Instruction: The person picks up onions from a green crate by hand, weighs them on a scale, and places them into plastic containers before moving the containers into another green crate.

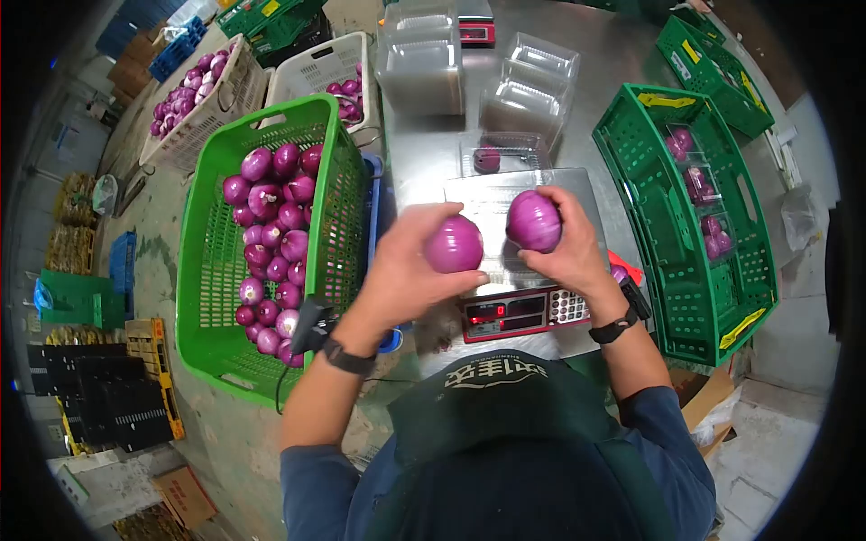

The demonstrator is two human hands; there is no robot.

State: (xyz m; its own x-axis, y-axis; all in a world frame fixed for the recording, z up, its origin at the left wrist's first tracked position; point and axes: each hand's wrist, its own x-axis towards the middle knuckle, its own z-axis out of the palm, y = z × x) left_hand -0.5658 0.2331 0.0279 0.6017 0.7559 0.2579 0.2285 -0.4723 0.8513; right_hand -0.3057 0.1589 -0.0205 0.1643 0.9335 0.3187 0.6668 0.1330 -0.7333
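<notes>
My left hand (pixel 403 263) is wrapped round a large peeled red onion (pixel 455 243). A second red onion (pixel 534 222) sits in the grip of my right hand (pixel 578 250). Both onions are over the steel pan of a weighing scale (pixel 478 191), whose red display reads 0. Just beyond the pan lies a clear plastic tray (pixel 528 155) with a small red onion (pixel 487 160) in it. Another purple onion (pixel 618 273) shows partly beside my right wrist, near something red.
On the left stands a bright green crate (pixel 203 298) with many red onions; pale crates (pixel 361 59) of onions are behind it. Stacks of clear trays (pixel 419 68) stand on the steel table (pixel 487 36). To the right, a dark green crate (pixel 663 311) holds several packed trays.
</notes>
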